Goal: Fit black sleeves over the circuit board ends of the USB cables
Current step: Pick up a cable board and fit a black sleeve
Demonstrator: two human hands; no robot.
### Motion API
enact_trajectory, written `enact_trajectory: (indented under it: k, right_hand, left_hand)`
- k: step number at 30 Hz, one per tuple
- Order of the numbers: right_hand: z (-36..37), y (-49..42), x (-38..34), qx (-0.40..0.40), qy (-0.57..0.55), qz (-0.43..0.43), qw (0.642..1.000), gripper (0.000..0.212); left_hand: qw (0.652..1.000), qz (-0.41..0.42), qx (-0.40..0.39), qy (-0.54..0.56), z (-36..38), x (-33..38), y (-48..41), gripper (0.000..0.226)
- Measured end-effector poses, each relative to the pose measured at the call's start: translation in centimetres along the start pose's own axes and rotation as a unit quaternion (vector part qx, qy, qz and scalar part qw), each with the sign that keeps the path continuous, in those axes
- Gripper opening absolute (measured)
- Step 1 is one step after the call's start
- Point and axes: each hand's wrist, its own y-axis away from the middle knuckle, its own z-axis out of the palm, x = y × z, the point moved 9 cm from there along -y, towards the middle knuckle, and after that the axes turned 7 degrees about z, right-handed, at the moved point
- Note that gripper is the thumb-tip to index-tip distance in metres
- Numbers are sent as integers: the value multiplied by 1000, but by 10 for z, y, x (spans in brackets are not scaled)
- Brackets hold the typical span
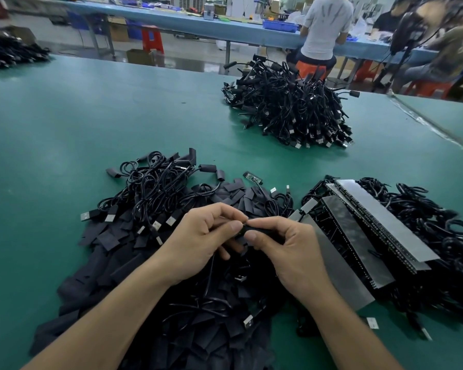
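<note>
My left hand and my right hand meet over the near pile, both pinching one black sleeve between thumbs and forefingers. A thin black cable hangs below my left hand; whether it joins the sleeve is hidden. Under my hands lies a heap of flat black sleeves mixed with coiled USB cables. One bare circuit board end lies at the heap's far edge.
Strips of circuit boards with cables lie to the right. A big pile of black cables sits farther back on the green table. Another cable heap is far left. People sit at a blue bench behind.
</note>
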Motion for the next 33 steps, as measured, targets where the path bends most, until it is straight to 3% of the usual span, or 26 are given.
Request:
enact_trajectory:
  k: [11,17,24,33]
  right_hand:
    - [-6,1,-3,29,-25,-1,999,24]
    - [-10,1,2,52,-16,9,998,33]
    - [-9,4,0,60,34,-13,997,21]
    - [-13,-1,2,56,-19,-6,998,19]
  left_hand:
    - [997,-22,76,20,-13,-7,0,18]
    - [997,-31,67,15,-12,-7,-1,4]
    - [996,-19,54,-63,-9,-4,-2,10]
    - [999,-31,20,-16,-4,-2,0,17]
